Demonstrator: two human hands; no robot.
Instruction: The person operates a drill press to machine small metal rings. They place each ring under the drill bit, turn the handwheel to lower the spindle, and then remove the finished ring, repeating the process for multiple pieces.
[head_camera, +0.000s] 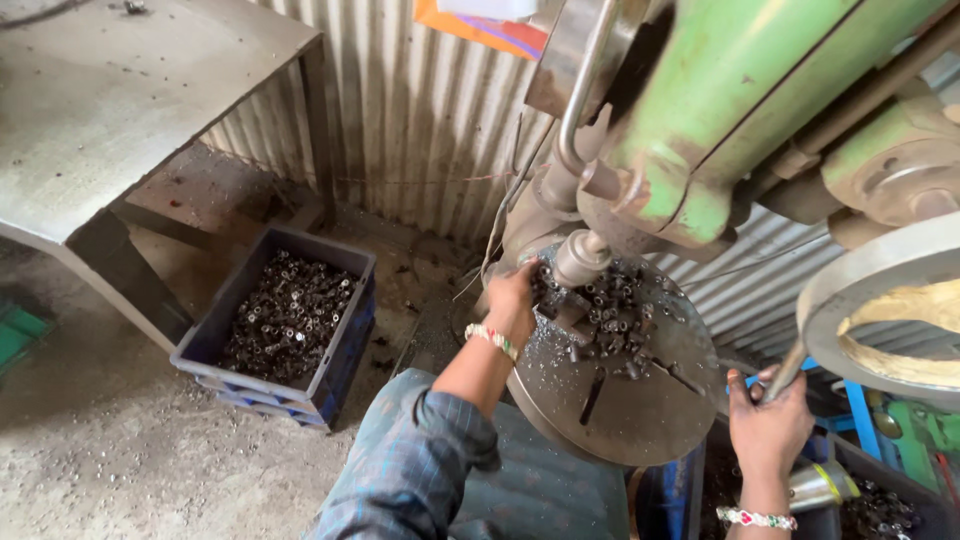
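My left hand (513, 298) reaches onto the round steel table (640, 420) of a green drill press (740, 110), its fingers closed among several small dark metal sleeves (612, 315) piled just under the spindle (580, 258). What the fingers pinch is hidden. My right hand (768, 425) is wrapped around a thin steel feed lever (790, 368) at the machine's right side. Both wrists wear beaded bracelets.
A dark blue crate (345, 345) full of the same small metal parts stands on the dusty floor at left, beside a steel bench (110, 100). Corrugated sheet wall behind. Another bin with parts (880, 510) and a blue container sit at lower right.
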